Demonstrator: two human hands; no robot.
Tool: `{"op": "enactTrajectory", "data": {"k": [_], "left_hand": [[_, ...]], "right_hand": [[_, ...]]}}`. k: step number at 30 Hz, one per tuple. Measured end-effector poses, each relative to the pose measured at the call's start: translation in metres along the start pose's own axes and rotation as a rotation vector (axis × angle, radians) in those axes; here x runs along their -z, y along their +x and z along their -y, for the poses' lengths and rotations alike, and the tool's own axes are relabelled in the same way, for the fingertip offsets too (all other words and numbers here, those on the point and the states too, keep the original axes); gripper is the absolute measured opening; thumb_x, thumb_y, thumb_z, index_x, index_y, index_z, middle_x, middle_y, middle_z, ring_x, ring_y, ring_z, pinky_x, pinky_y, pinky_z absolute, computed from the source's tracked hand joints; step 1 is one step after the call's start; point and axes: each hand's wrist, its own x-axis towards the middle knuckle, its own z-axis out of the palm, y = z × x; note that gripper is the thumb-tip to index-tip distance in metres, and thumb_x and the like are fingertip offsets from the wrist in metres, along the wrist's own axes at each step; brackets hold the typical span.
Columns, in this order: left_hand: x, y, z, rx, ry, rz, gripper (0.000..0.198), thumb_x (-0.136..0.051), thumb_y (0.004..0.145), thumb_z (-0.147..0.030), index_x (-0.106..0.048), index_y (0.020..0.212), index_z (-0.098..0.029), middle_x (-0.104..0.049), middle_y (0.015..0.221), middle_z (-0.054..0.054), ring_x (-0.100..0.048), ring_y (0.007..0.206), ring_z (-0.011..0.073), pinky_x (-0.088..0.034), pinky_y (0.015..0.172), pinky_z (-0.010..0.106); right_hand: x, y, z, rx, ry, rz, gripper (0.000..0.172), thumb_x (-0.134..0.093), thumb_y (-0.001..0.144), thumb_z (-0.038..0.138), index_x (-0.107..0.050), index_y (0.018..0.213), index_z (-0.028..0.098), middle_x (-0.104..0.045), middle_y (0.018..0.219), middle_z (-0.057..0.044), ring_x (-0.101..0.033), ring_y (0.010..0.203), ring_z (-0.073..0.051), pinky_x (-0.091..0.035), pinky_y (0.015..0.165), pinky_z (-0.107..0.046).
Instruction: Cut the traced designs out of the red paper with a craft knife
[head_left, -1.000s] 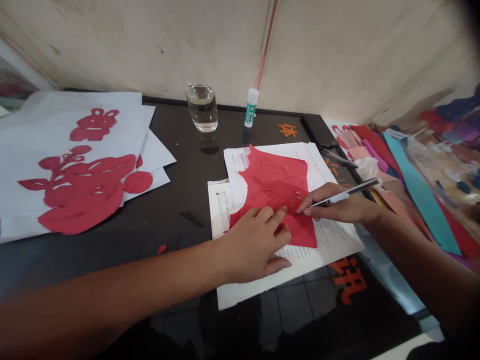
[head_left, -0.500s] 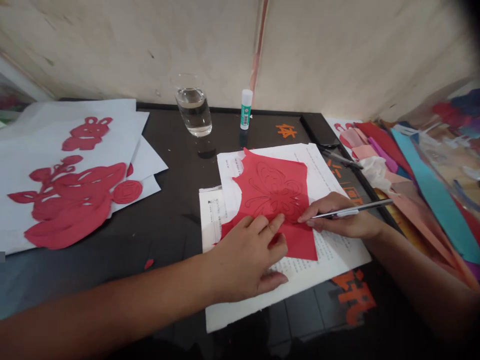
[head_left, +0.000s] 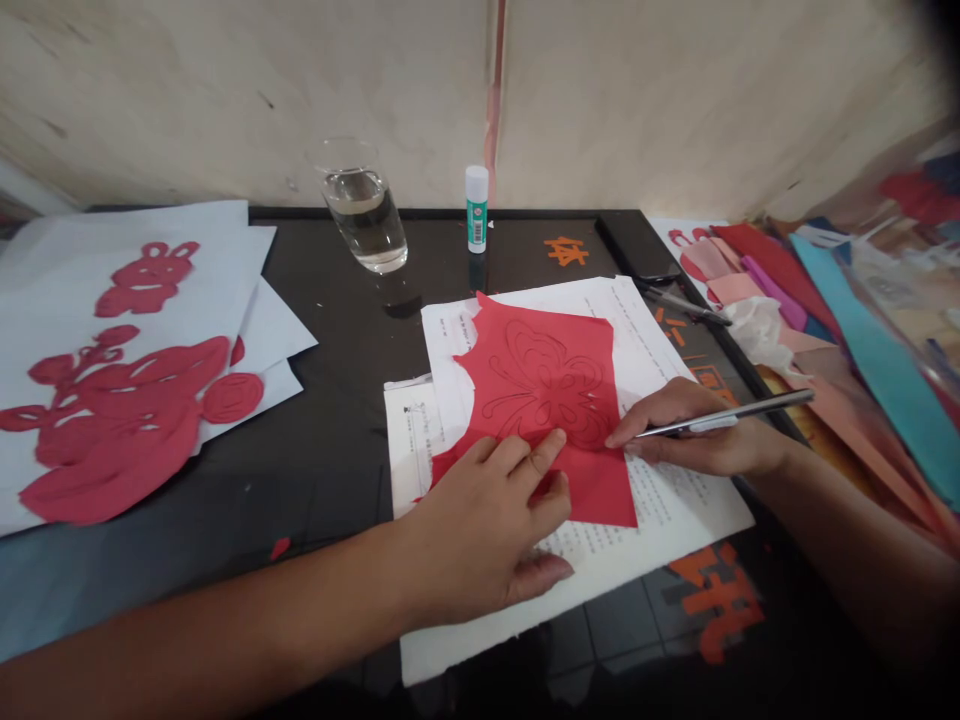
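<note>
The left hand [head_left: 480,525] lay spread flat, pinning the red paper [head_left: 592,490] on printed sheets [head_left: 660,510], while the right hand [head_left: 694,435] clamped a silver pen [head_left: 750,412] at the drawn butterfly [head_left: 551,385]; drawing seemed in hand, and further lines apparently called for that steady hold.

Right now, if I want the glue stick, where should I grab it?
Probably grip the glue stick around its round green-and-white middle, coming from the front. It stands upright on the table, and the wall is close behind it.
</note>
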Motion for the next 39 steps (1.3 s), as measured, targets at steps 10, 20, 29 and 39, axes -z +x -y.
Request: {"op": "enactTrajectory", "data": {"k": [10,20,29,39], "left_hand": [[-0.002,0.000,-0.002,-0.008,0.010,-0.033,0.050,-0.046,0.093,-0.055,-0.059,0.118,-0.014,-0.042,0.149,0.021,-0.054,0.104,0.0326,-0.042,0.083,0.045],[-0.004,0.001,0.002,-0.051,-0.027,-0.091,0.043,-0.046,0.095,-0.051,-0.059,0.117,-0.016,-0.047,0.146,0.013,-0.053,0.104,0.0277,-0.037,0.084,0.041],[-0.007,-0.001,0.001,-0.032,-0.057,-0.080,0.042,-0.045,0.095,-0.051,-0.059,0.117,-0.018,-0.048,0.146,0.011,-0.052,0.106,0.0271,-0.036,0.086,0.042],[-0.009,0.002,0.000,-0.016,-0.009,-0.184,0.041,-0.043,0.098,-0.039,-0.064,0.117,-0.010,-0.059,0.133,0.015,-0.058,0.096,0.0292,-0.047,0.078,0.044]], "right_hand": [[-0.001,-0.007,0.000,0.089,0.039,0.021,0.027,-0.064,0.086,0.008,-0.073,0.108,0.021,-0.075,0.087,-0.003,-0.070,0.072,-0.011,-0.052,0.062,-0.019],[-0.005,-0.015,-0.003,0.018,0.083,0.025,0.032,-0.065,0.086,0.007,-0.072,0.112,0.024,-0.074,0.086,-0.002,-0.068,0.071,-0.010,-0.051,0.062,-0.020],[-0.004,-0.014,-0.003,-0.037,0.139,-0.002,0.026,-0.065,0.086,0.010,-0.073,0.107,0.023,-0.074,0.082,-0.002,-0.068,0.068,-0.010,-0.050,0.058,-0.019],[-0.007,-0.014,-0.007,-0.237,0.504,-0.456,0.018,-0.057,0.095,0.034,-0.069,0.102,0.022,-0.069,0.066,-0.001,-0.050,0.042,-0.007,-0.033,0.037,-0.020]]}}
